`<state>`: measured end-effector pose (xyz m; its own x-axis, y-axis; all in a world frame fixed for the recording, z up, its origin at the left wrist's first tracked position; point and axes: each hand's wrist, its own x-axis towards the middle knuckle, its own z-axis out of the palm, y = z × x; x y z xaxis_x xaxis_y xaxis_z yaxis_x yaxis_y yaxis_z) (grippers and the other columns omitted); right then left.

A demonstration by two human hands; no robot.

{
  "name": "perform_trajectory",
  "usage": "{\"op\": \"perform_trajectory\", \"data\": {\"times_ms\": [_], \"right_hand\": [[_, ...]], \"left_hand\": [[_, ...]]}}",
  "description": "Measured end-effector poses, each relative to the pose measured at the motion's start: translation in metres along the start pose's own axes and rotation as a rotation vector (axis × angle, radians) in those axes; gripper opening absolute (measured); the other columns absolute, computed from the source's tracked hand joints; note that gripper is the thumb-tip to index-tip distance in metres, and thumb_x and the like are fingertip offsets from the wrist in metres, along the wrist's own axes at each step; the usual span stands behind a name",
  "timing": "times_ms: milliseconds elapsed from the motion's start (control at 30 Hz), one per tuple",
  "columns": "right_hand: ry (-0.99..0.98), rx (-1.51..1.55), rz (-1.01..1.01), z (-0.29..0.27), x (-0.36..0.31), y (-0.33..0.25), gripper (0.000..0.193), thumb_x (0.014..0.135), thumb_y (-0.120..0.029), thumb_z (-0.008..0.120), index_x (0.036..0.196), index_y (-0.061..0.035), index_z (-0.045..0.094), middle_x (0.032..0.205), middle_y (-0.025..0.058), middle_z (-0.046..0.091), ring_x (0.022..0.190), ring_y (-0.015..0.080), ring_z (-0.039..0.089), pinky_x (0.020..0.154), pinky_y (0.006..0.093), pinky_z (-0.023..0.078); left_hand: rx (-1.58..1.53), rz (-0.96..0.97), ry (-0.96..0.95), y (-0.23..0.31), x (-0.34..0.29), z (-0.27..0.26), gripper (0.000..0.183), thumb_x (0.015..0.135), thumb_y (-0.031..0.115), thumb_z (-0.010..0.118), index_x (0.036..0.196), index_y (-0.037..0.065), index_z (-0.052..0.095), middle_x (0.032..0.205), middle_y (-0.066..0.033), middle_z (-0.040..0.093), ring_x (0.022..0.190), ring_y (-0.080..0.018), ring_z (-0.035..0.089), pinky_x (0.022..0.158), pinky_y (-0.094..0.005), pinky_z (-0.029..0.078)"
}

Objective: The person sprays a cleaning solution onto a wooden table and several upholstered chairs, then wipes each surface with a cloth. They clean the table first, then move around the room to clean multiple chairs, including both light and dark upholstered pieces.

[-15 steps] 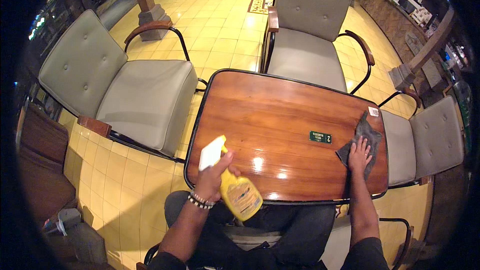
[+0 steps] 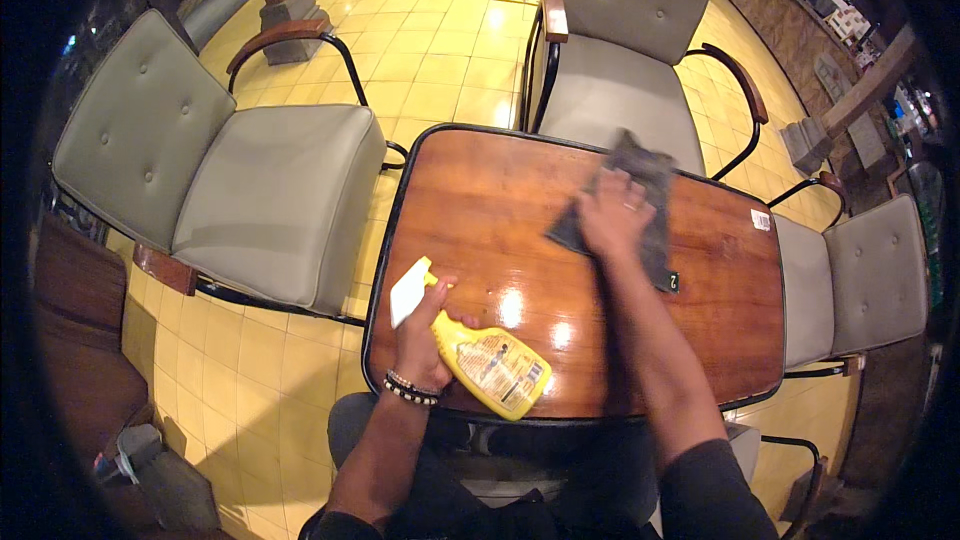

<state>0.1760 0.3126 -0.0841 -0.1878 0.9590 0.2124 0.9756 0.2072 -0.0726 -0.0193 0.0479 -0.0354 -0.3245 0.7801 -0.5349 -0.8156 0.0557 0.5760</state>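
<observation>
My left hand [image 2: 425, 335] is wrapped round the neck of a yellow spray bottle [image 2: 495, 370] with a white and yellow trigger head [image 2: 408, 292]. The bottle is tilted, its base toward the right, above the near left part of the wooden table [image 2: 470, 200]. My right hand [image 2: 615, 215] presses a dark grey cloth [image 2: 645, 170] onto the tabletop near the far edge, with its fingers over the cloth. The cloth's far corner reaches past the edge and is blurred. A small green table-number plate [image 2: 672, 281] shows only partly, mostly covered by the cloth.
Grey padded armchairs stand at the left [image 2: 270, 190], far side [image 2: 620, 90] and right [image 2: 870, 280] of the table. A white sticker [image 2: 761, 220] lies near the table's right edge. Yellow tiles [image 2: 430, 60] cover the floor; a stone-footed post [image 2: 290, 25] rises at the back left.
My right hand has swept the cloth from the table's right side left and away to the far edge, over the green plate. The spray bottle has shifted slightly right and up in view.
</observation>
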Motion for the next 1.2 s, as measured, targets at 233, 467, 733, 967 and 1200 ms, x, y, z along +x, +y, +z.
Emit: {"op": "perform_trajectory", "data": {"times_ms": [233, 467, 733, 967, 1200], "right_hand": [[0.002, 0.310, -0.685, 0.007, -0.024, -0.229, 0.065, 0.101, -0.056, 0.046, 0.154, -0.0183, 0.047, 0.164, 0.0095, 0.040, 0.151, 0.0383, 0.034, 0.121, 0.0658, 0.021], [0.231, 0.322, -0.582, 0.041, 0.064, -0.041, 0.054, 0.098, -0.050, 0.054, 0.144, -0.0222, 0.059, 0.152, 0.0053, 0.054, 0.144, 0.0285, 0.045, 0.120, 0.0562, 0.030], [-0.112, -0.169, 0.509, -0.014, 0.015, 0.376, 0.066, 0.105, -0.061, 0.036, 0.162, -0.0279, 0.033, 0.170, 0.0050, 0.029, 0.154, 0.0278, 0.031, 0.121, 0.0614, 0.024], [-0.159, -0.165, 0.538, -0.025, -0.023, 0.373, 0.068, 0.102, -0.057, 0.036, 0.142, -0.0072, 0.060, 0.151, 0.0173, 0.054, 0.145, 0.0394, 0.042, 0.118, 0.0695, 0.016], [-0.016, 0.306, -0.555, -0.080, -0.184, 0.160, 0.064, 0.096, -0.051, 0.058, 0.149, -0.0163, 0.052, 0.156, 0.0163, 0.048, 0.142, 0.0401, 0.046, 0.113, 0.0642, 0.034]], "left_hand": [[-0.032, -0.038, -0.038, -0.011, 0.007, -0.022, 0.027, 0.107, 0.032, 0.052, 0.124, 0.010, 0.056, 0.070, -0.0005, 0.054, 0.066, -0.0199, 0.060, 0.075, -0.0423, 0.056], [-0.048, -0.011, -0.128, -0.015, 0.010, -0.027, 0.030, 0.107, 0.029, 0.053, 0.125, 0.005, 0.059, 0.070, -0.0019, 0.057, 0.067, -0.0185, 0.060, 0.077, -0.0417, 0.055], [0.135, 0.024, -0.060, -0.017, 0.005, -0.023, 0.035, 0.109, 0.035, 0.047, 0.123, 0.005, 0.060, 0.067, 0.0000, 0.057, 0.063, -0.0160, 0.059, 0.071, -0.0385, 0.054], [0.225, 0.078, -0.068, -0.014, 0.019, -0.024, 0.035, 0.109, 0.034, 0.048, 0.120, 0.004, 0.062, 0.066, -0.0006, 0.059, 0.060, -0.0171, 0.061, 0.070, -0.0373, 0.055], [0.288, 0.041, -0.107, -0.007, 0.028, -0.019, 0.032, 0.106, 0.033, 0.055, 0.111, 0.004, 0.066, 0.066, -0.0008, 0.058, 0.060, -0.0160, 0.060, 0.069, -0.0353, 0.056]]}}
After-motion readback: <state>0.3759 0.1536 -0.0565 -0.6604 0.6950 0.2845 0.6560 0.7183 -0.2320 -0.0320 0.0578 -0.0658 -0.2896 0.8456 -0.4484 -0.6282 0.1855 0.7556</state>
